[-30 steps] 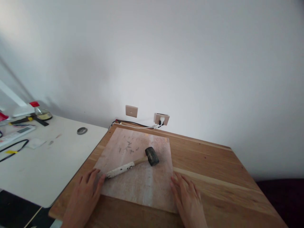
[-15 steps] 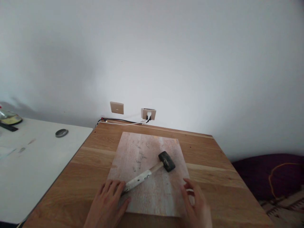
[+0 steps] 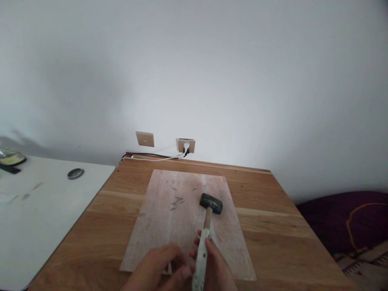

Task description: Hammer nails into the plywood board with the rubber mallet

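Observation:
My right hand (image 3: 215, 262) is wrapped round the white-covered handle of a mallet (image 3: 207, 220). The mallet's black head (image 3: 211, 203) is over the right half of a pale wooden board (image 3: 163, 230), its handle pointing down toward me. Just left of the handle's lower end is my left hand (image 3: 160, 264), slightly blurred, with curved fingers apart from the thumb and nothing visible in it. Several small metal screws or nails (image 3: 178, 199) lie loose on the board. Along its far part runs a row of small dots (image 3: 184, 183), too tiny to tell whether holes or nail heads.
The board lies on a wooden tabletop (image 3: 266, 230) against a white wall. Cables (image 3: 154, 157) run along the back edge to a wall socket (image 3: 186, 146). On a white table (image 3: 45, 210) at left are a grey round lid (image 3: 75, 173) and a bottle (image 3: 11, 157).
My right hand has moved left and taken hold of the mallet's handle, which has swung from lower left to point toward me. My left hand has let go and shifted right.

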The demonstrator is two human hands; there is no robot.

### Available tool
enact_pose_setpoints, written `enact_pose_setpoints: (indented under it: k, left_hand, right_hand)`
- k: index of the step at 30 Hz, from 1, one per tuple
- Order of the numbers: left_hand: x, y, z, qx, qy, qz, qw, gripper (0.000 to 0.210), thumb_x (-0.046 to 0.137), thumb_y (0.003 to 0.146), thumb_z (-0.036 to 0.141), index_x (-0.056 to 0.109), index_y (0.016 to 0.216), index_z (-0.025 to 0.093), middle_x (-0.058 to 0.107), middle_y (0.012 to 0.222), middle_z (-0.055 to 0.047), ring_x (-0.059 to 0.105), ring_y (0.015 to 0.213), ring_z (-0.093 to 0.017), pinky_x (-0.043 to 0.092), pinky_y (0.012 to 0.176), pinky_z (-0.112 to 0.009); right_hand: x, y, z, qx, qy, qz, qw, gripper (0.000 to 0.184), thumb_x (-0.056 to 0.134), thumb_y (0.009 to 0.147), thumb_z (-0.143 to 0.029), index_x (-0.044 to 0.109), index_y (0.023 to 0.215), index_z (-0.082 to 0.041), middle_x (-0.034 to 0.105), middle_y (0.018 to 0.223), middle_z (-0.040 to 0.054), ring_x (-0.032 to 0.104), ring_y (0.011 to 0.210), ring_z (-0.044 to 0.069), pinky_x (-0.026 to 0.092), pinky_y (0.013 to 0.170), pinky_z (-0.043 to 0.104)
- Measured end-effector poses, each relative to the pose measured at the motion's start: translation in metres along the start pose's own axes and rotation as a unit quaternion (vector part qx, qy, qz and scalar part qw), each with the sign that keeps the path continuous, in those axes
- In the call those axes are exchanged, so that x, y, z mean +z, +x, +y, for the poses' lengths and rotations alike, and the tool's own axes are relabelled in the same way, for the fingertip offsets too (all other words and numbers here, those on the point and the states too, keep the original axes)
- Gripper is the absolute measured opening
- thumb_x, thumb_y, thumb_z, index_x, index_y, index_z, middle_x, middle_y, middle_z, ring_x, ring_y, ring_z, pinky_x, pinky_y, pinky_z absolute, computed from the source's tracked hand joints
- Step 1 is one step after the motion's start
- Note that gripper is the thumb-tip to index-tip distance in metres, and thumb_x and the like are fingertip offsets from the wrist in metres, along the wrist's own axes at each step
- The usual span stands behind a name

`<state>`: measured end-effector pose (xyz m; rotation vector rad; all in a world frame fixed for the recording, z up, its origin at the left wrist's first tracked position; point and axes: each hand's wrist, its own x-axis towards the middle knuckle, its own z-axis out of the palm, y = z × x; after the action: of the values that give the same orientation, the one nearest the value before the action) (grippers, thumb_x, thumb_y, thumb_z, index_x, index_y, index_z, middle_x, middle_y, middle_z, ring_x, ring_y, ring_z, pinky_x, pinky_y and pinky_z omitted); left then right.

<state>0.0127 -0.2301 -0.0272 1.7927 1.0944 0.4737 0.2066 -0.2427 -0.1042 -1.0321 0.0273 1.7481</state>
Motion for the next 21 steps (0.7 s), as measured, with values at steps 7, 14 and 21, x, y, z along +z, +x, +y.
enact_pose_setpoints:
  k: [7,14,21]
  left_hand:
    - [-0.018,0.143,-0.006,0.026,0.325,0.105,0.939,0.02,0.054,0.094,0.016,0.068,0.109,0.017,0.069,0.113,-0.015,0.063,0.112,-0.031,0.048,0.098,-0.043]
    - [-0.021,0.198,-0.024,0.108,0.37,0.032,0.922,0.023,0.059,0.084,0.005,0.07,0.1,0.017,0.07,0.109,-0.016,0.064,0.107,-0.033,0.05,0.093,-0.045]
    - [-0.02,0.214,-0.023,0.155,0.359,0.001,0.92,0.022,0.058,0.082,0.004,0.072,0.092,0.018,0.071,0.097,-0.012,0.067,0.091,-0.028,0.05,0.085,-0.039]
  right_hand:
    - [0.005,0.002,-0.045,-0.044,-0.043,-0.094,0.994,0.058,0.089,0.067,-0.057,0.066,0.105,-0.02,0.043,0.055,-0.0147,0.02,0.032,0.0,0.018,0.028,0.013]
    - [-0.022,-0.008,-0.075,-0.169,-0.3,0.023,0.939,0.087,0.073,0.068,-0.084,0.054,0.123,-0.02,0.052,0.057,-0.0117,0.036,0.029,0.006,0.036,0.026,0.02]
    - [-0.039,-0.019,-0.093,-0.199,-0.384,0.086,0.898,0.089,0.066,0.067,-0.089,0.057,0.12,-0.017,0.051,0.056,-0.0101,0.037,0.031,0.006,0.034,0.029,0.019]
